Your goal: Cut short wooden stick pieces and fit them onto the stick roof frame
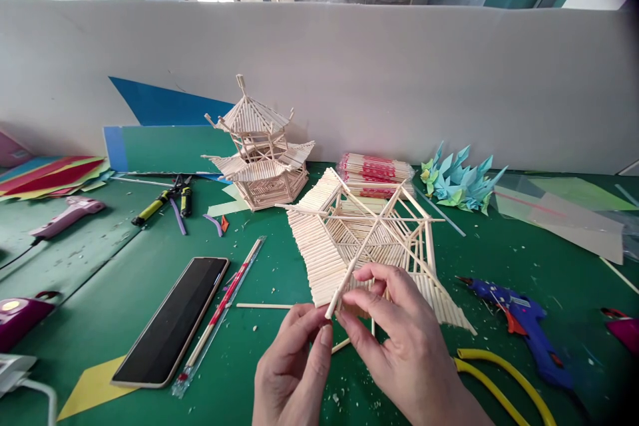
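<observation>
Pale wood frame (379, 220) sits mid-right on the bench (279, 263), right hand's (399, 326) grip pinching its near ridge (344, 283), left's (299, 359) at the tip, holding can't tell; probably roof slatting, next calls for flush alignment.

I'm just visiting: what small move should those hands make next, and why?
Perhaps gently steady the near end of the pale beam before adding anything: fingertips of the left hand and right hand are gathered there, that beam borders the stick-covered roof panel, and the blue glue gun lies off to the right, in neither hand.
</observation>
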`<state>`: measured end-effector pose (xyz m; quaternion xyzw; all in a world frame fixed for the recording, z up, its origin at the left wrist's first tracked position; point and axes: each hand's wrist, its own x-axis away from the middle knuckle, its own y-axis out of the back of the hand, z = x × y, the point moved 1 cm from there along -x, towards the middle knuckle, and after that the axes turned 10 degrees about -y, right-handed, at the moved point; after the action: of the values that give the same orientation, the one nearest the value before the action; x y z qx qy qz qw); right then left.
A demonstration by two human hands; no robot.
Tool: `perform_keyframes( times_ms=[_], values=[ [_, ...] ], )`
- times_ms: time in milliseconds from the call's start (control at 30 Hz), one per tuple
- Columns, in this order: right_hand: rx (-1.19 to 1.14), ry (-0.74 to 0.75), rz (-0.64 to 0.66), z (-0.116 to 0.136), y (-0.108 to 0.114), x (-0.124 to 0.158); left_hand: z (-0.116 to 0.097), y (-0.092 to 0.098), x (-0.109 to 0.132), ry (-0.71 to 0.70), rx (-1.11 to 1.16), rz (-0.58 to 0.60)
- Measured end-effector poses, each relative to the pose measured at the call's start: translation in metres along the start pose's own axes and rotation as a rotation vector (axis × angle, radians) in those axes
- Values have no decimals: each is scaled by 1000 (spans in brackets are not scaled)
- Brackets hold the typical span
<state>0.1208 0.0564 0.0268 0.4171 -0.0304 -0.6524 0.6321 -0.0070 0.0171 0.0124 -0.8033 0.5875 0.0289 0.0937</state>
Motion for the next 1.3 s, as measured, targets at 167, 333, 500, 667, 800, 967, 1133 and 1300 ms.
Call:
perform_keyframes(
  times_ms=[167,333,500,667,800,967,1133,1300],
  values=[
    [-4,-5,29,-1,0,2,0,0,-2,-10,-11,9],
    [-27,8,30,-2,2,2,-1,-2,-3,-37,16,-10],
    [-15,4,-15,-2,10,3,4,-4,-3,-91,-45,-76],
    [7,13,-65,-6,20,10,11,-8,-4,-122,-157,-39],
    [22,14,-83,-10,22,14,13,-12,-5,-132,-224,-38],
    [0,-17,-95,-10,19,16,14,-16,-6,-127,-245,-63],
    [-37,-59,-112,-10,17,16,15,-19,-5,-114,-213,-123],
    [-40,-42,-86,-13,18,16,13,-23,-3,-89,-189,-168]
  ],
)
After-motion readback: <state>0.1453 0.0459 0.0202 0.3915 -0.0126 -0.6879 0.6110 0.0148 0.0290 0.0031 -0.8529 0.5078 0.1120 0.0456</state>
